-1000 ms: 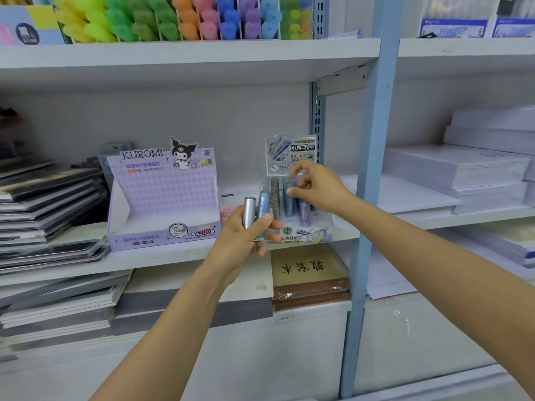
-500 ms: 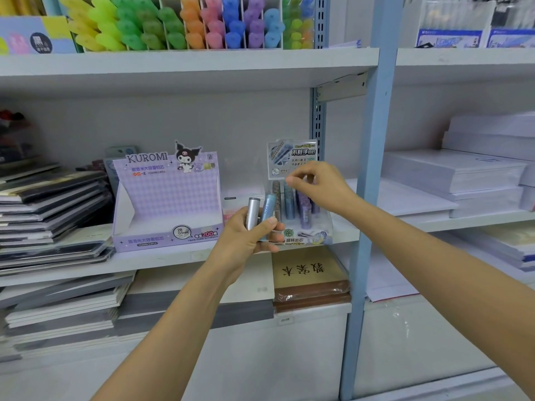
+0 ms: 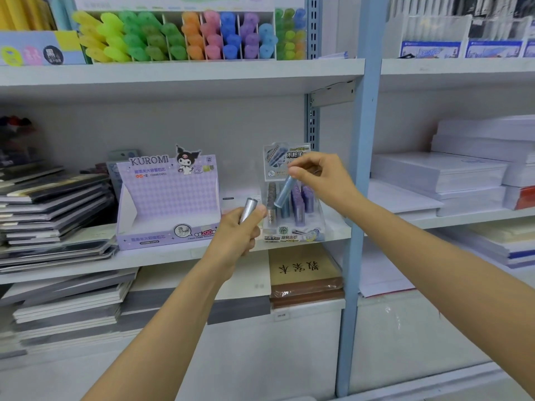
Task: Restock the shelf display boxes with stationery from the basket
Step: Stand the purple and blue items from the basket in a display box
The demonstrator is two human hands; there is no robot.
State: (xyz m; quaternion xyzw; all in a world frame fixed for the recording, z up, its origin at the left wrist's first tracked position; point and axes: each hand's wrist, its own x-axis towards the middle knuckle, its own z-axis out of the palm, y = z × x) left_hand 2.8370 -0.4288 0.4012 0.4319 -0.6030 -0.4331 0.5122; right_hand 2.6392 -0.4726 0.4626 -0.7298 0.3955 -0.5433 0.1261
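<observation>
The left hand (image 3: 240, 230) has its fingers curled round a silver tube (image 3: 249, 208), and the lower part of the tube is hidden in the fist. Half a second ago this hand held a blue tube too. Now the right hand (image 3: 324, 180) pinches the blue tube (image 3: 283, 191) by its top, tilted, over the clear display box (image 3: 292, 237) on the shelf (image 3: 162, 257). The box stands near the shelf's front edge, with a blue post (image 3: 359, 198) just to its right. A purple display box (image 3: 168, 198) stands apart to its left.

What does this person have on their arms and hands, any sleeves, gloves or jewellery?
Nothing that shows. The left hand and right hand are bare, with no gloves, rings or watch in view, and both forearms are uncovered to the picture's edge, so no sleeve appears.
</observation>
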